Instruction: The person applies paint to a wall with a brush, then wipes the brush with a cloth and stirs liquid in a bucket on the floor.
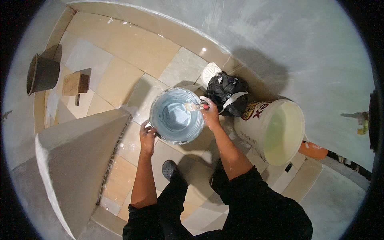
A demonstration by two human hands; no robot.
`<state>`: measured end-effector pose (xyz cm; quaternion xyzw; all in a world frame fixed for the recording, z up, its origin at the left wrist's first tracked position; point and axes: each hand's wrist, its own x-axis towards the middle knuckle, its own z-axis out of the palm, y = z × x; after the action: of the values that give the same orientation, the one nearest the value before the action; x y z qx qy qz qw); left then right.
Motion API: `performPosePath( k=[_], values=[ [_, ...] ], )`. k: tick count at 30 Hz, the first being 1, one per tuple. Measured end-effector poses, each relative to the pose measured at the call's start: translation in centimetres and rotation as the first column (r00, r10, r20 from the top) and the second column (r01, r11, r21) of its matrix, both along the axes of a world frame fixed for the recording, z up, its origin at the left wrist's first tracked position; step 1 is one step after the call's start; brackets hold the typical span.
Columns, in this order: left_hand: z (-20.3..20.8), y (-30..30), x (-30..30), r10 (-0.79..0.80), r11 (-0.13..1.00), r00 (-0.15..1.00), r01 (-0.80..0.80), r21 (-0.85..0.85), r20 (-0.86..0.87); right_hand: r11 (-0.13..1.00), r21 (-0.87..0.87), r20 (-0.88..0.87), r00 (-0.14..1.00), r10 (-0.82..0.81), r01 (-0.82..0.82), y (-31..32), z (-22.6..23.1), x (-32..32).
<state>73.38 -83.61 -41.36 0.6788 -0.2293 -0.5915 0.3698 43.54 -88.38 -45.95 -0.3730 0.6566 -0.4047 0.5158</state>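
Observation:
In the middle of the view is a bucket (161,120) smeared inside with pale grey-blue paint, with a pool of it at the bottom. My left hand (147,139) is closed on its left rim. At the opposite rim my right hand (209,115) grips a paintbrush (193,106) by its red-tipped handle; the pale bristles point inward over the bucket's opening. Some fingers of this hand are hidden, so I cannot tell whether they also hold the rim. White smears mark both hands.
A large white bucket (256,134) stands tilted-looking at right, beside a black plastic bag (228,90) with a white round item (211,73). At far left are a dark bucket (45,74) and a brown block (72,84). A grey partition (80,148) rises on the left.

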Motion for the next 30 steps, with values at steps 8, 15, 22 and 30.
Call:
performPosePath(
  k=[8, 15, 22, 30],
  values=[
    [-10.7, -7.6, 2.6, 0.107, 0.945, 0.78, 0.112, -0.306, 0.617, 0.865, 0.01, 0.468, 0.767, 0.439, -0.501, -9.0, -4.8, -4.9],
    [-12.0, -14.4, 1.1, -0.017, 0.874, 0.525, 0.421, -0.242, 0.851, 0.964, -0.259, -0.765, 0.62, -0.173, -0.051, -16.7, -9.4, -10.3],
    [-10.7, -9.9, -0.5, -0.106, 0.88, 0.466, 0.455, -0.134, 0.879, 0.999, 0.017, -0.769, 0.639, 0.032, -0.029, -11.2, -8.3, -9.3],
    [-9.1, -12.3, 1.0, -0.331, 0.782, 0.283, 0.616, 0.094, 0.9, 0.969, -0.229, -0.691, 0.716, -0.093, -0.095, -14.1, -15.9, -12.6]
  ],
)
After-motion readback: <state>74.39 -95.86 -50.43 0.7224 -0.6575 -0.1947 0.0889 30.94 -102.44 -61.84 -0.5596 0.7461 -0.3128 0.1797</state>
